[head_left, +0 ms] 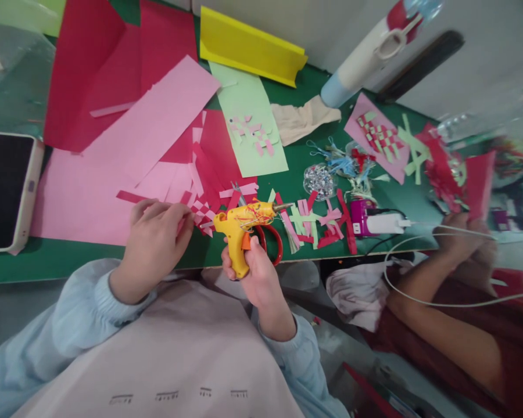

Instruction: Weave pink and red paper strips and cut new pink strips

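Observation:
My right hand (261, 270) grips a yellow hot glue gun (237, 241) by its handle, thumb beside the orange trigger. The metal nozzle points right, and fine stringy threads cling to the gun's body. Red-handled scissors (280, 247) lie partly hidden behind it. At the left, my left hand (159, 241) has thumb and fingers pinched together at the edge of a small red-and-pink woven paper piece (201, 212); the fingers hide the contact. Pink sheets (87, 197) and loose red strips (211, 174) lie around the left hand.
A phone (9, 191) lies far left. Checked paper fish (253, 132) rest on a pale green sheet (268, 165). Googly eyes (320, 181), paper strips (309, 220) and a purple adapter with a white plug (361, 220) sit rightward. A co-worker's hands (466, 244) hold red paper; a white cable (427, 303) hangs between.

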Action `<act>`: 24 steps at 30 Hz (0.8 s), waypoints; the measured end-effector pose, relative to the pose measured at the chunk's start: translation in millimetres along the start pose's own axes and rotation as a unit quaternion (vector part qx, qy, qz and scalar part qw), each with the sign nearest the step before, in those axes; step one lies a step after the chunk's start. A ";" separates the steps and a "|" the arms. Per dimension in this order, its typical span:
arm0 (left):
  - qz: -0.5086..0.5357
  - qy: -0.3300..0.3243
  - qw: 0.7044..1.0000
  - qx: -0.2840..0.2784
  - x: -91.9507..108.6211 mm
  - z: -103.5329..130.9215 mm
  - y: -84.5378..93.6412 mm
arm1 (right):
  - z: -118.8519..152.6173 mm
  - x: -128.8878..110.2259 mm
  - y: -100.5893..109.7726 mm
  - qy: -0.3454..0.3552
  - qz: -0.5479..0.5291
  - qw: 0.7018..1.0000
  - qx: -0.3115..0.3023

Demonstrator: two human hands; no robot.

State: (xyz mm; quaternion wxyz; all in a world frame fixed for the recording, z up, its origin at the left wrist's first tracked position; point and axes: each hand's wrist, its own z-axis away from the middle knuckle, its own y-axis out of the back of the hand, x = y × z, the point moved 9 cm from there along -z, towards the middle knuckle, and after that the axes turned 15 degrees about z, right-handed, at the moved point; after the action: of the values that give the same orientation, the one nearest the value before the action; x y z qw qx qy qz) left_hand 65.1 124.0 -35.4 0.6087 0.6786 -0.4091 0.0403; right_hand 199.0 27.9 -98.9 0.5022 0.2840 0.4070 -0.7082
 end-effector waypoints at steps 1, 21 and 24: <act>-0.001 -0.004 1.000 0.000 0.9 -0.3 0.2 | -0.2 -0.4 -0.8 -0.009 -0.009 1.000 -0.003; 0.174 0.045 0.983 -0.030 4.2 -10.2 17.1 | 13.0 2.1 6.7 -0.134 -0.102 0.979 -0.113; 0.279 0.116 0.948 -0.101 3.9 -10.4 7.4 | 16.2 5.6 -2.6 -0.168 -0.089 0.969 -0.156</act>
State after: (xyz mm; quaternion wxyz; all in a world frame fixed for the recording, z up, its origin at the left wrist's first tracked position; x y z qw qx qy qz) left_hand 67.8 131.5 -24.7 0.6818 0.4624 -0.5111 0.2452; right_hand 194.7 11.7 -94.4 0.5362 0.0414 0.4462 -0.7153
